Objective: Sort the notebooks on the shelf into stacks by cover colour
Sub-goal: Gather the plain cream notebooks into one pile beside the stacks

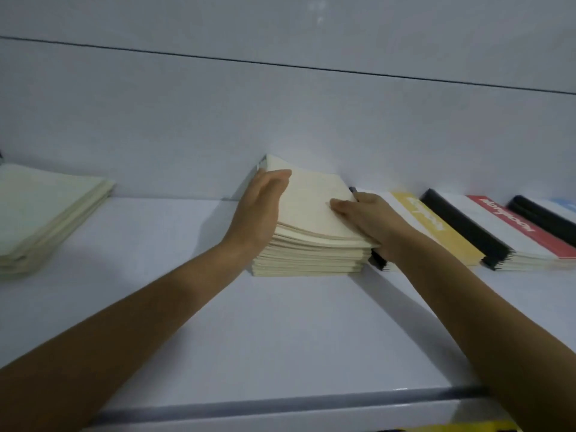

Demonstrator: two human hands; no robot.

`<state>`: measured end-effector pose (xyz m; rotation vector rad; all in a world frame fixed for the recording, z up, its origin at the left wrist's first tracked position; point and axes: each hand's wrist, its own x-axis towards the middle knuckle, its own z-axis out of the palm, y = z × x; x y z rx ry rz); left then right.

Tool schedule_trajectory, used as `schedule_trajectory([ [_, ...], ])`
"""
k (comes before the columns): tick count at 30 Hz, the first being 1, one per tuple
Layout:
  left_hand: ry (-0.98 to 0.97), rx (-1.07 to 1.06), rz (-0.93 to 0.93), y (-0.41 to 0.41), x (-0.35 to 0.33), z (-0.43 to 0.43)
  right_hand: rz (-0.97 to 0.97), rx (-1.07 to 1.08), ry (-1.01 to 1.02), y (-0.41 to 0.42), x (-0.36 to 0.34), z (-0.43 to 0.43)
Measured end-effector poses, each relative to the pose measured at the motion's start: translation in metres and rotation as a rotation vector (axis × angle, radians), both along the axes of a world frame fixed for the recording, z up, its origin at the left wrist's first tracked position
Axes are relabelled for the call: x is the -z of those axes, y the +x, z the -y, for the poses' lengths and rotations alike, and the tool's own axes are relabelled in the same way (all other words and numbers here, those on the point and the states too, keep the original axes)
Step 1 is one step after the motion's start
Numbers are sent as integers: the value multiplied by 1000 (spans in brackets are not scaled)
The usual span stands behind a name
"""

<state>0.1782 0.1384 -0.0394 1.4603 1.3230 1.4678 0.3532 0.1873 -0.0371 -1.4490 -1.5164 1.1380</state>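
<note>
A tall stack of cream notebooks (307,241) stands in the middle of the white shelf (193,322), against the back wall. My left hand (260,207) lies flat against the stack's left side, thumb over the top cover. My right hand (367,222) grips the stack's right side, fingers lying on the top cover. To the right lies a row of overlapping notebooks: a yellow-banded one (436,226), a red-banded one (526,227), each with a black spine (464,227). Another cream stack (40,213) sits at the far left.
The white back wall rises right behind the stacks. The shelf's front lip (280,406) runs along the bottom of the view. A blue cover (565,204) peeks in at the far right edge.
</note>
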Motion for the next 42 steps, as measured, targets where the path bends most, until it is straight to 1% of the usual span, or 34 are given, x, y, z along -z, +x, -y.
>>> schedule_trajectory([
  [1, 18, -14, 29, -1, 2, 0, -47, 0, -19, 0, 1, -1],
  [2, 48, -4, 17, -2, 5, -1, -96, -2, -37, 1, 2, -1],
  [3, 96, 31, -67, -5, 8, 1, -150, -1, -64, 2, 3, -1],
  [5, 219, 130, -344, -15, 16, 2, -262, -12, -124, 4, 3, -1],
  [7, 330, 173, -553, -27, 20, 0, -362, -29, -185, 7, 2, -2],
  [9, 412, 133, -633, -33, 22, -4, -430, -30, -248, 8, 1, -3],
  [11, 496, 75, -660, -31, 23, -5, -454, -34, -274, 8, 1, -3],
  [14, 585, 14, -783, -33, 22, -6, -464, -52, -230, 7, 7, -6],
  [16, 574, 28, -851, -39, 21, -7, -474, -55, -209, 6, 8, -4],
  [19, 369, 111, -823, -43, 22, -3, -479, -62, -193, 3, 6, -1],
  [21, 285, 136, -835, -46, 23, 2, -447, -76, -147, 1, 7, -1],
  [24, 251, 111, -974, -48, 11, 8, -331, -51, -6, 2, 7, -4],
  [27, 252, 38, -1185, -41, -7, 17, -246, -25, 124, 1, -2, 1],
  [28, 297, 12, -1283, -38, -10, 19, -221, -22, 152, 1, -5, 2],
  [30, 488, -59, -1507, -34, -14, 23, -197, -45, 225, 4, -10, 8],
  [31, 551, -88, -1576, -32, -16, 26, -161, -55, 267, 7, -11, 10],
  [33, 565, -112, -1666, -28, -23, 31, -39, -63, 366, 18, -10, 15],
  [34, 560, -123, -1698, -25, -25, 33, 7, -55, 450, 23, -9, 20],
  [36, 545, -167, -1726, -19, -25, 38, 49, -10, 666, 33, -6, 34],
  [37, 525, -195, -1711, -17, -25, 43, 62, 10, 782, 35, -5, 42],
  [39, 458, -241, -1614, -14, -18, 58, 103, 4, 972, 36, -3, 58],
  [42, 430, -322, -1444, -20, -3, 89, 151, -77, 1148, 25, 1, 80],
])
